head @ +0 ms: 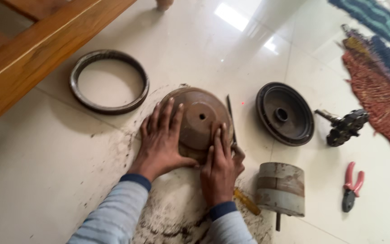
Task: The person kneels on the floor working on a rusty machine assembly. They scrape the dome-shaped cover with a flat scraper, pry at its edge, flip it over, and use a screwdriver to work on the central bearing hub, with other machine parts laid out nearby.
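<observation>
Wooden frame (32, 49) sitting at upper left on tile floor (37, 180). Woven mat (380, 86) lying at right. Ring (109, 81) lying left of dome (201, 115). Dome resting at centre, both hands pressing on it: left hand (161, 140) spreading flat, fingers wide; right hand (220, 165) lying flat, gripping nothing. Drum (285, 113), cylinder (280, 187), pliers (352, 186) lying right.

A home floor serving as workshop: glossy white floor tiles (46, 180), woven rugs (380, 86) far right, wooden furniture (28, 49) far left.
</observation>
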